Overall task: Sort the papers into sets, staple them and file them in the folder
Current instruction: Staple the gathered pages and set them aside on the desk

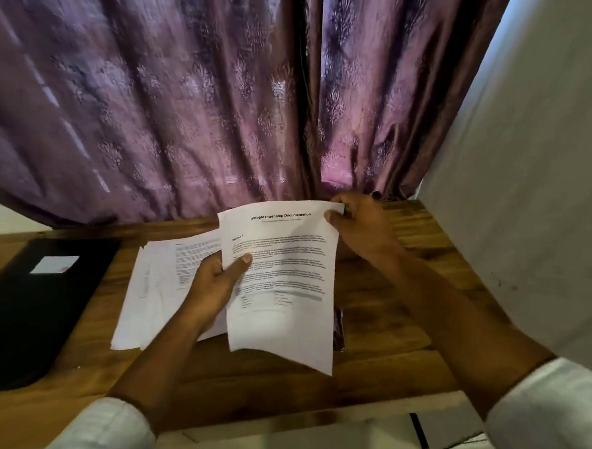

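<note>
A printed sheet headed "Sample Internship Documentation" [283, 280] is lifted above the wooden table [380, 364]. My left hand [215, 283] pinches its left edge, thumb on the printed face. My right hand [359, 224] pinches its top right corner. Under and left of it a loose pile of white papers [154, 290] lies flat on the table. A black folder [38, 306] with a white label lies closed at the far left. A dark, shiny object [339, 328] peeks out beneath the held sheet's right edge; most of it is hidden.
A purple patterned curtain [179, 110] hangs right behind the table's far edge. A white wall [526, 195] stands close along the right side. Below the front edge a white surface with a dark-edged object [446, 429] shows.
</note>
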